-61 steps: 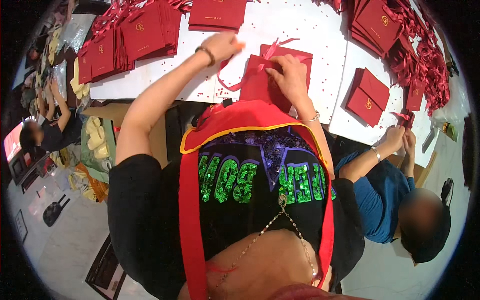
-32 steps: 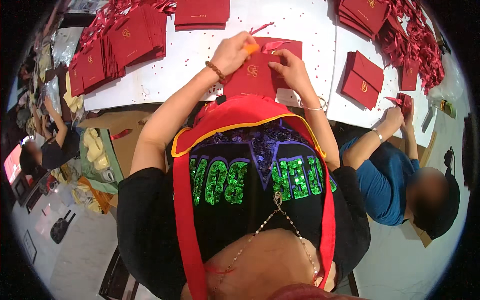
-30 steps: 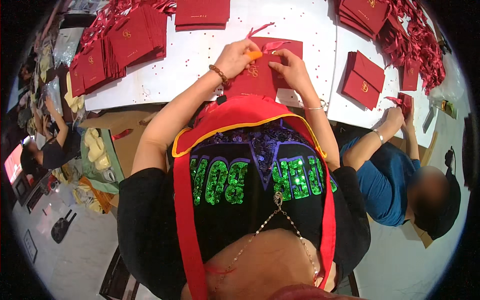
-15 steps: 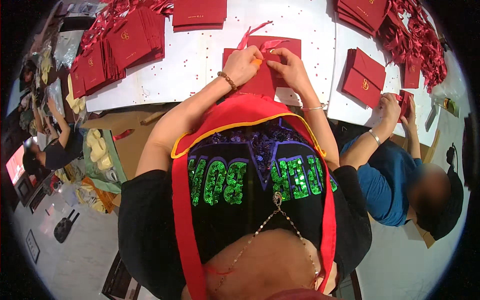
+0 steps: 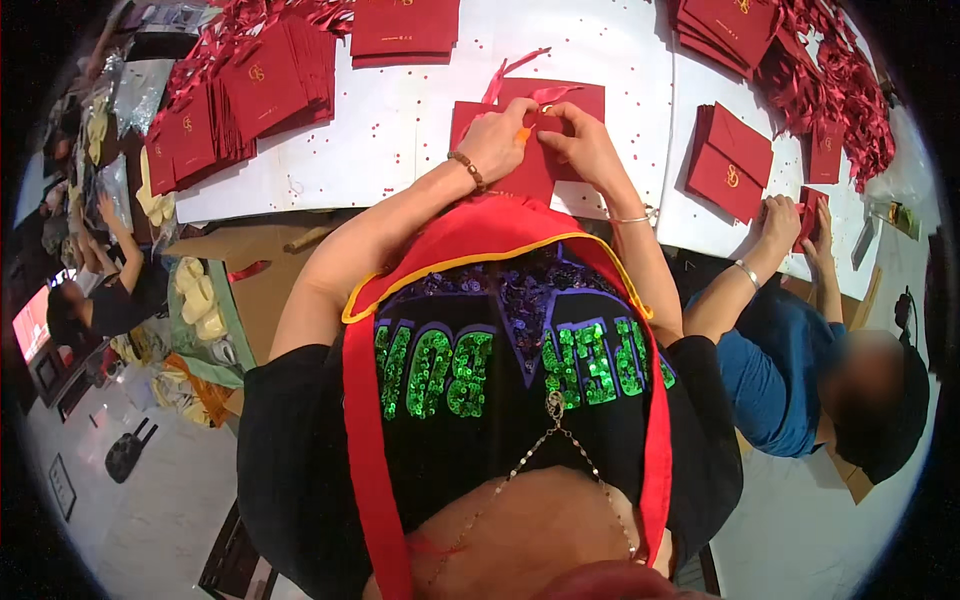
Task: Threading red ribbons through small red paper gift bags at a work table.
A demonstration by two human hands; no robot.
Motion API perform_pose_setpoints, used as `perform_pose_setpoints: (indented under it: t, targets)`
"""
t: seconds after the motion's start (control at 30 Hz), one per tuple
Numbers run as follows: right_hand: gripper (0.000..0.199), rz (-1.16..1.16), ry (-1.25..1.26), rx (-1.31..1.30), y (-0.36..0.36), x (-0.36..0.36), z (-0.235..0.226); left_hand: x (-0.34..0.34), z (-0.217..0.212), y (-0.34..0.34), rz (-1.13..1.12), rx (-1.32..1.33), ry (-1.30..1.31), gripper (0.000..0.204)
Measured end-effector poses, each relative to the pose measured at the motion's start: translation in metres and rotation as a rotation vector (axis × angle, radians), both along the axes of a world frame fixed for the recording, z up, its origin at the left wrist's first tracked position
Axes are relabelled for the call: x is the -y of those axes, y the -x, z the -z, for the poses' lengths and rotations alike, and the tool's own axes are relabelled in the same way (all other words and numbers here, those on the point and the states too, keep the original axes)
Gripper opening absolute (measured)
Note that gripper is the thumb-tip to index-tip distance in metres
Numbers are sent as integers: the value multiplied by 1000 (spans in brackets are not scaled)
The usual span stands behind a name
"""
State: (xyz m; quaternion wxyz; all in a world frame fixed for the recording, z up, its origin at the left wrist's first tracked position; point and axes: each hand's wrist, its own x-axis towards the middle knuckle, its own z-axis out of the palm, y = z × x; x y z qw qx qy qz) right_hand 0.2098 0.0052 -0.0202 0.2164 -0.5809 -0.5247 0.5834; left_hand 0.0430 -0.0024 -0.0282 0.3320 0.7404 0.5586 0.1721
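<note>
On the white table in front of me lies a red paper bag or folder [image 5: 530, 180], unfolded, with a red ribbon [image 5: 552, 93] running out at its upper part. My left hand [image 5: 497, 147] is closed in a pinch on the ribbon, its knuckles over the red paper. A small orange band [image 5: 523, 134] sits at its fingers. Facing it, my right hand [image 5: 583, 143] pinches at the ribbon too, thumb and forefinger together near the paper's upper middle. A loose ribbon end [image 5: 497, 82] sticks up beyond my left hand. The fingertips hide exactly where the ribbon passes.
Stacks of red folders [image 5: 262, 85] with ribbons lie at the left, more folders [image 5: 405, 32] at the back. On the right are another pile [image 5: 730, 160] and heaped ribbons [image 5: 830, 75]. A co-worker [image 5: 770, 360] handles a red piece there. Small red dots litter the white table [image 5: 400, 130].
Both hands stay at the ribbon with small finger movements; the right fingers have shifted slightly. The whole view has moved a little, so the table appears slightly lower.
</note>
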Motion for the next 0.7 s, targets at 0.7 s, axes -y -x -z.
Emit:
perform_pose_setpoints:
  t: [0.7]
  targets:
    - [24, -104, -261, 173, 1, -2, 11, 7, 2, -12, -345, 424, 318, 28]
